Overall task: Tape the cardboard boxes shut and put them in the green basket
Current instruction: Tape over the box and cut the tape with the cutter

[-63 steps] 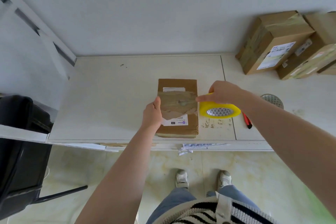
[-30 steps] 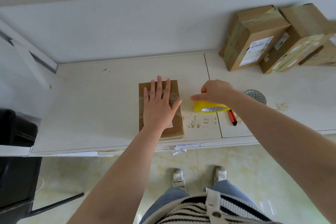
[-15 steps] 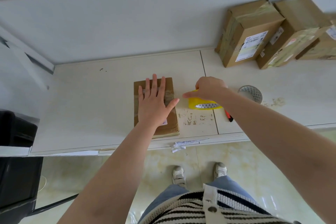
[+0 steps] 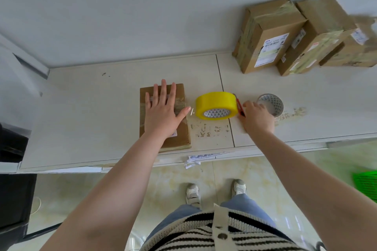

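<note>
A flat cardboard box [image 4: 179,136] lies on the white counter [image 4: 81,118] near its front edge. My left hand [image 4: 163,114] presses flat on the box top, fingers spread, holding nothing. A yellow tape roll [image 4: 214,102] stands free on the counter just right of the box, with a clear strip running from it to the box. A red cutter [image 4: 238,104] lies against the roll's right side. My right hand [image 4: 258,118] has its fingertips at the cutter; whether it grips it is unclear. A corner of the green basket [image 4: 366,185] shows on the floor at the far right.
Three taped cardboard boxes [image 4: 269,36] stand against the wall at the back right. A round mesh drain cover [image 4: 272,104] sits just beyond my right hand. A black chair [image 4: 12,189] stands at the left. Tape scraps [image 4: 193,160] hang off the counter edge.
My right hand let go of the tape roll and moved right to the red cutter. The roll now stands alone. My left hand stays flat on the box.
</note>
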### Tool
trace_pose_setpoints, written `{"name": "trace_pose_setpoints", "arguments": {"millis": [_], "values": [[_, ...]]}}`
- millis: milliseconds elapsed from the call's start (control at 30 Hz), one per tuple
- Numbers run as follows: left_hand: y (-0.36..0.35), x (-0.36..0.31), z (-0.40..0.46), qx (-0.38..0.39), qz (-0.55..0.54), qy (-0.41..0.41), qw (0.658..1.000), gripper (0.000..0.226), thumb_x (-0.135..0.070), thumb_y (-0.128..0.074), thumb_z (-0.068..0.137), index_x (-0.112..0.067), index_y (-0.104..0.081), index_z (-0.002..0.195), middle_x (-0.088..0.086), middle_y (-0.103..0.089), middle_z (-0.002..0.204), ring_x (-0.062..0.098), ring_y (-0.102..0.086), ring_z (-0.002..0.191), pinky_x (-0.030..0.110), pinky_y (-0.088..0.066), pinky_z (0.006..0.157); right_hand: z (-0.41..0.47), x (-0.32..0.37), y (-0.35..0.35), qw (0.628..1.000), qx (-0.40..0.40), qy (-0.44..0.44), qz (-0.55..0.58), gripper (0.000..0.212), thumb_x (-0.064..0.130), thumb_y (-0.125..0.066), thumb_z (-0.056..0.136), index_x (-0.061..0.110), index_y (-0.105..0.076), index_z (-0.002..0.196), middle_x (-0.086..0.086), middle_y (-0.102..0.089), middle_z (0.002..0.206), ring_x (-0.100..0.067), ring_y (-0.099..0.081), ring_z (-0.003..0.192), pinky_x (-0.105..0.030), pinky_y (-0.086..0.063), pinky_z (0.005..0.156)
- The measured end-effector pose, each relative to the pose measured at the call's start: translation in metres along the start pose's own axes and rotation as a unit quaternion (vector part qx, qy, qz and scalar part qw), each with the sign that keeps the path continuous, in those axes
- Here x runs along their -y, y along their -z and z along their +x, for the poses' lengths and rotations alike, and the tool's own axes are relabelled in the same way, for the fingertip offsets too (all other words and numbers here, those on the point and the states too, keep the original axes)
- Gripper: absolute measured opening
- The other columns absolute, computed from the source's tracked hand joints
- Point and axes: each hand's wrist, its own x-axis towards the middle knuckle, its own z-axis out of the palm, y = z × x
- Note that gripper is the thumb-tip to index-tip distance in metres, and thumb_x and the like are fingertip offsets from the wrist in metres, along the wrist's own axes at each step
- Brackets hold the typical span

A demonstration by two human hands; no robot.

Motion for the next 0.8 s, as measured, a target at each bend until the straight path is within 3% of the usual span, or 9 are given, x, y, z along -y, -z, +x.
{"name": "trace_pose_setpoints", "arguments": {"millis": [100, 267, 467, 600, 733, 800], "values": [[0.000, 0.000, 0.000, -0.001, -0.001, -0.001, 1.000, 0.088, -0.078, 0.000, 0.084, -0.027, 0.017, 0.154, 0.006, 0.022, 0.162, 0.027, 0.017, 0.149, 0.048, 0.009, 0.119, 0.004, -0.002, -0.001, 0.998, 0.015, 0.009, -0.059, 0.020, 0.014, -0.054, 0.094, 0.012, -0.055, 0.114, -0.006, -0.064, 0.112, -0.026, -0.052, 0.112, -0.034, -0.034, 0.060], [0.002, 0.000, 0.000, 0.003, 0.003, 0.002, 1.000, 0.089, -0.079, 0.003, 0.083, -0.027, 0.018, 0.154, 0.006, 0.023, 0.161, 0.027, 0.018, 0.149, 0.047, 0.011, 0.118, 0.006, -0.007, -0.001, 0.994, 0.010, 0.010, -0.110, 0.034, 0.042, -0.058, 0.092, 0.012, -0.061, 0.110, -0.007, -0.068, 0.104, -0.027, -0.052, 0.111, -0.033, -0.036, 0.070], [0.003, -0.001, 0.000, 0.008, 0.002, 0.004, 1.000, 0.087, -0.078, 0.000, 0.085, -0.027, 0.017, 0.154, 0.005, 0.023, 0.161, 0.027, 0.019, 0.149, 0.047, 0.012, 0.118, 0.009, -0.001, 0.000, 0.998, 0.032, -0.030, -0.044, 0.020, 0.017, -0.054, 0.097, 0.008, -0.063, 0.111, -0.011, -0.065, 0.102, -0.030, -0.052, 0.106, -0.034, -0.039, 0.065], [0.002, -0.001, -0.001, 0.003, -0.002, 0.004, 1.000, 0.086, -0.077, 0.001, 0.085, -0.027, 0.017, 0.154, 0.005, 0.023, 0.161, 0.026, 0.019, 0.149, 0.047, 0.012, 0.119, 0.018, 0.019, 0.047, 0.990, -0.018, -0.072, 0.123, 0.019, 0.025, -0.058, 0.094, 0.011, -0.068, 0.104, -0.010, -0.067, 0.091, -0.031, -0.062, 0.084, -0.034, -0.045, 0.063], [0.003, -0.002, -0.002, -0.006, -0.001, 0.006, 1.000, 0.088, -0.077, 0.000, 0.085, -0.026, 0.010, 0.155, 0.006, 0.017, 0.163, 0.028, 0.013, 0.150, 0.048, 0.010, 0.119, 0.018, 0.085, 0.095, 0.890, 0.000, -0.046, 0.453, 0.007, 0.018, -0.065, 0.089, 0.017, -0.067, 0.082, 0.004, -0.063, 0.063, -0.013, -0.058, 0.058, -0.028, -0.046, 0.059], [0.004, -0.002, -0.002, -0.009, 0.000, 0.006, 1.000, 0.090, -0.077, 0.004, 0.083, -0.025, 0.008, 0.156, 0.007, 0.014, 0.164, 0.029, 0.010, 0.151, 0.048, 0.007, 0.119, 0.008, 0.120, 0.098, 0.866, 0.079, -0.018, 0.494, 0.015, 0.012, -0.066, 0.086, 0.019, -0.066, 0.073, 0.004, -0.058, 0.056, -0.013, -0.053, 0.051, -0.028, -0.046, 0.057]]}}
